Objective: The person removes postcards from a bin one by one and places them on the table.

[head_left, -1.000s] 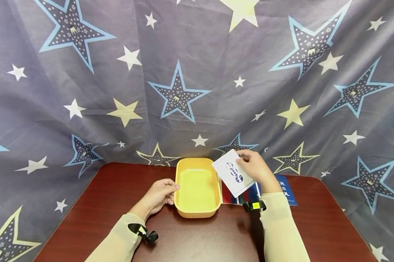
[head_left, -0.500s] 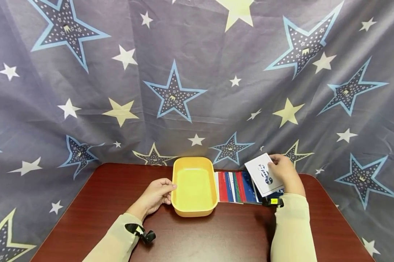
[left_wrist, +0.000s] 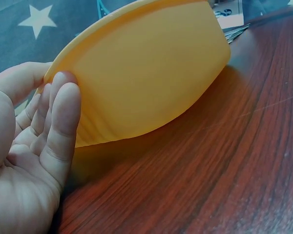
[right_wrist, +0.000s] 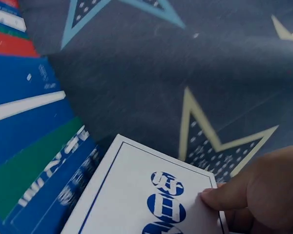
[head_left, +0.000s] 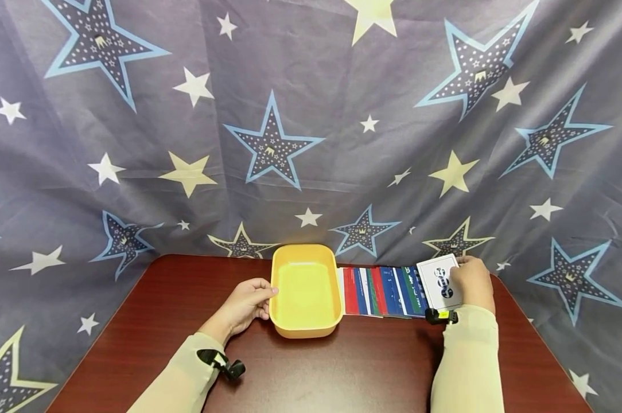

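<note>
With thumb and fingers my left hand point(head_left: 246, 301) pinches the left rim of a yellow plastic tub point(head_left: 307, 292), which stands on the table. The left wrist view shows the thumb over the rim and the fingertips point(left_wrist: 66, 100) against the tub's outer wall. At the right, my right hand point(head_left: 473, 281) pinches the right edge of a white card point(head_left: 439, 282) with blue printed lettering. This card lies at the right end of an overlapping row of coloured cards point(head_left: 380, 291), red, blue, green and white. Whether it rests fully on them is hard to tell.
A dark red wooden table point(head_left: 311, 373) carries everything. Behind its far edge hangs a grey cloth point(head_left: 342, 172) with a star pattern. The card row begins right beside the tub's right side.
The right hand has carried the white card rightward and lowered it to the row's right end, uncovering more coloured cards. The left hand still holds the tub's rim.
</note>
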Tool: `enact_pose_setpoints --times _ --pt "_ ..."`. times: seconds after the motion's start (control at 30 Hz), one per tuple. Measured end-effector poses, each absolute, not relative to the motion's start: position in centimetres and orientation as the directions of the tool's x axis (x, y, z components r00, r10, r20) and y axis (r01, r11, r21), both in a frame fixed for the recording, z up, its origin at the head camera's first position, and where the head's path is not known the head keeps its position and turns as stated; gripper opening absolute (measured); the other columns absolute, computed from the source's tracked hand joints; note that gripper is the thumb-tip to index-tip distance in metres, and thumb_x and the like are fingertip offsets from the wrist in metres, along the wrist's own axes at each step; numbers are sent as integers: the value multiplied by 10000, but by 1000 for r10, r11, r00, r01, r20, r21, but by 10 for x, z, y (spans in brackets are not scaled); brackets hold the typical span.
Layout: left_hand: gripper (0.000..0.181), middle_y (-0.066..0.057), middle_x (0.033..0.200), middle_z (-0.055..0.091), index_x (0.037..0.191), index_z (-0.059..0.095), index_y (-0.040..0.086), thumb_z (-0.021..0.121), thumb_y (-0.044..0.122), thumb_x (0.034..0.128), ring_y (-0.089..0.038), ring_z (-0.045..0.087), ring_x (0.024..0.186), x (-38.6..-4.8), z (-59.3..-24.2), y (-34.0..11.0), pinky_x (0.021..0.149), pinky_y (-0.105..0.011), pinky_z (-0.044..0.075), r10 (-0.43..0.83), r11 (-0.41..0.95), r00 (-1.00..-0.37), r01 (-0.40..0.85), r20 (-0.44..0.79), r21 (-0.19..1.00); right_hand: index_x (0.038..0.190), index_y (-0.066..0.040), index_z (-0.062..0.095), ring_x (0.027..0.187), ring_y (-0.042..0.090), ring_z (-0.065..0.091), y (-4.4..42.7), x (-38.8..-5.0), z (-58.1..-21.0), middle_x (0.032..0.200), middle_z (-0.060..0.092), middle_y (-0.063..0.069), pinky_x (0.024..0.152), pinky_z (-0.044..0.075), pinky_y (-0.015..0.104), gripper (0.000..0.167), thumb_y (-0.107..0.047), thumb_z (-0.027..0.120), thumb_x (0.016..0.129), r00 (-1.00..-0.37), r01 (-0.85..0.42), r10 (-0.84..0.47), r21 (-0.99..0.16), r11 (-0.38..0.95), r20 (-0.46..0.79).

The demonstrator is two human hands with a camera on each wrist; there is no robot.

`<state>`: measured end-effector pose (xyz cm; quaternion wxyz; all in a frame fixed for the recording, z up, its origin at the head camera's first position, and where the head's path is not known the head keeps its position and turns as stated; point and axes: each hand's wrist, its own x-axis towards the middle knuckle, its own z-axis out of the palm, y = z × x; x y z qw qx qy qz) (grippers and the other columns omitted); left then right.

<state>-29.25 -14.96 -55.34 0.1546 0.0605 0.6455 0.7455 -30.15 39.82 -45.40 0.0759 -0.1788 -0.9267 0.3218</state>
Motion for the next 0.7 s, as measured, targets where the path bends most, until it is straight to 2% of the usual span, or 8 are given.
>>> enact_pose_setpoints --times 0.1,0.23,0.43,0.57,0.7 --pt "144 24 690 659 970 643 95 723 93 1090 -60 636 560 -292 -553 -149 536 -209 612 313 -123 -944 -148 -103 981 1451 83 654 987 482 722 401 -302 -461 1155 744 367 845 595 571 486 -111 528 1023 -908 312 420 -635 706 20" --pt "145 22 690 659 968 643 98 718 82 1090 -63 636 559 -292 -554 -150 534 -211 613 313 -128 -944 -151 -104 980 1458 53 667 1012 500 720 405 -304 -471 1170 748 354 809 576 573 464 -134 542 1053 -893 331 450 -645 689 23" --pt "147 24 689 664 964 642 97 716 78 1090 -63 638 561 -292 -554 -151 535 -210 613 314 -130 -944 -145 -97 981 1309 32 723 984 479 727 408 -310 -483 1047 759 304 749 574 575 369 -178 560 1053 -876 403 479 -614 679 -45" --pt "146 24 692 673 967 645 100 709 80 1097 -64 644 564 -292 -553 -150 536 -211 614 323 -133 -941 -148 -98 980 1277 10 730 1004 469 707 410 -316 -490 1064 736 296 750 587 626 364 -186 535 1040 -849 477 515 -582 658 -114" --pt "140 25 696 678 973 649 102 710 85 1098 -63 648 570 -291 -553 -150 539 -209 615 327 -133 -940 -147 -97 980 1208 31 732 1040 491 696 411 -318 -497 1113 714 325 820 599 695 349 -183 527 1025 -834 511 535 -560 652 -139"
